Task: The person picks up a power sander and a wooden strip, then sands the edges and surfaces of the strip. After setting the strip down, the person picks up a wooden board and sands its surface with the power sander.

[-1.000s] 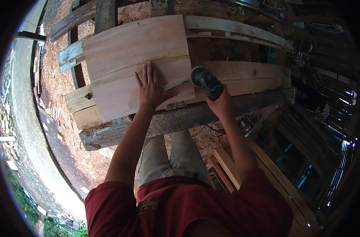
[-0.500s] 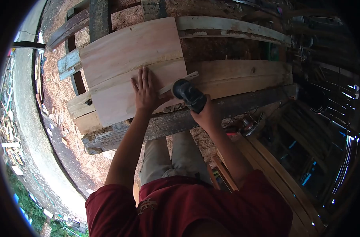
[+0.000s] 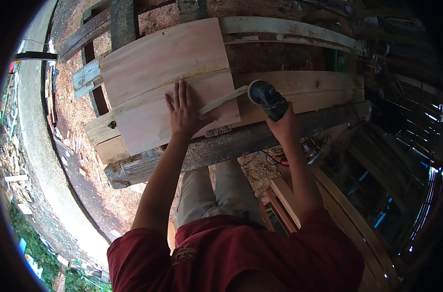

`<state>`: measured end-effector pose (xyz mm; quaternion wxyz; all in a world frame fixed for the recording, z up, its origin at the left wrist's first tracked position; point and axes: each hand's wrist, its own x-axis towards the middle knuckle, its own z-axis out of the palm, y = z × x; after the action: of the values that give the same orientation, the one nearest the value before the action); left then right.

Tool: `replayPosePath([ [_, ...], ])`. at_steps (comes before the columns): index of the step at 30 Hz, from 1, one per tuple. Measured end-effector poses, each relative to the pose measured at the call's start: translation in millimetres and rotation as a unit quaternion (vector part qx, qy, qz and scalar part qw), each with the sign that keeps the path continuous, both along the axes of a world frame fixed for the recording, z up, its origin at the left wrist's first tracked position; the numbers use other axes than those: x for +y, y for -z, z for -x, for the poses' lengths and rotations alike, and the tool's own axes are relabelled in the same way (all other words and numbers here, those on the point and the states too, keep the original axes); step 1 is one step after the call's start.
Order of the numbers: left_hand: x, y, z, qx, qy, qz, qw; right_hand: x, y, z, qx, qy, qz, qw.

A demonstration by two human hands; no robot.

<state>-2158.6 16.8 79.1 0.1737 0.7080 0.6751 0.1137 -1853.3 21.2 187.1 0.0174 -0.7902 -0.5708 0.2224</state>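
Observation:
My left hand (image 3: 183, 116) lies flat on a pale wooden panel (image 3: 158, 58), fingers stretched out and thumb spread to the side. A narrow wooden strip (image 3: 225, 101) starts between that thumb and forefinger and slants up to the right, past the panel's edge. My right hand (image 3: 284, 125) is wrapped around a dark power sander (image 3: 270, 101) with a round pad on its head. The pad sits right at the strip's far end, over a long plank (image 3: 304, 82).
A thick weathered beam (image 3: 231, 149) runs along the near side of the work surface. Slats (image 3: 289, 30) lie beyond the panel. Wood shavings (image 3: 80, 117) cover the ground. Long timber pieces (image 3: 338, 209) lean at the lower right, near a red-and-black cable (image 3: 275, 159).
My right hand has moved the sander to the right, from beside the left hand to the strip's far end. The left hand stays flat on the panel.

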Motion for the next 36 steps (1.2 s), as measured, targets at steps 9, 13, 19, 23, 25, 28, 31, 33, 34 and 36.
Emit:
replayPosePath([
  [9, 2, -4, 0, 0.001, 0.002, 0.014, 1.000, -37, -7, 59, 0.053, -0.069, 0.040, 0.995],
  [13, 3, -5, 0, 0.015, 0.007, 0.019, 1.000, -42, 8, 70, 0.056, -0.063, 0.057, 0.995],
  [19, 3, -5, 1, 0.001, 0.005, 0.022, 1.000, -11, 8, 34, 0.018, -0.031, -0.002, 0.999],
  [23, 4, -6, 1, 0.006, 0.006, 0.019, 1.000, 13, 4, -3, 0.009, 0.038, -0.010, 0.999],
  [25, 4, -7, 1, 0.002, 0.004, 0.022, 1.000, 13, -1, -6, 0.014, 0.033, -0.018, 0.999],
  [28, 4, -8, 1, -0.006, 0.003, 0.022, 1.000, -1, -2, 5, 0.017, 0.006, -0.025, 1.000],
  [31, 3, -9, 0, -0.014, 0.002, 0.019, 1.000, -26, -2, 36, 0.033, -0.039, -0.017, 0.999],
  [33, 3, -6, 1, -0.006, 0.004, 0.017, 1.000, -34, 2, 55, 0.049, -0.053, 0.005, 0.997],
  [34, 3, -4, 1, 0.004, 0.008, 0.015, 1.000, -37, 4, 63, 0.056, -0.051, 0.024, 0.997],
  [36, 3, 1, 1, 0.014, 0.013, 0.013, 1.000, -41, 7, 68, 0.060, -0.047, 0.042, 0.996],
])
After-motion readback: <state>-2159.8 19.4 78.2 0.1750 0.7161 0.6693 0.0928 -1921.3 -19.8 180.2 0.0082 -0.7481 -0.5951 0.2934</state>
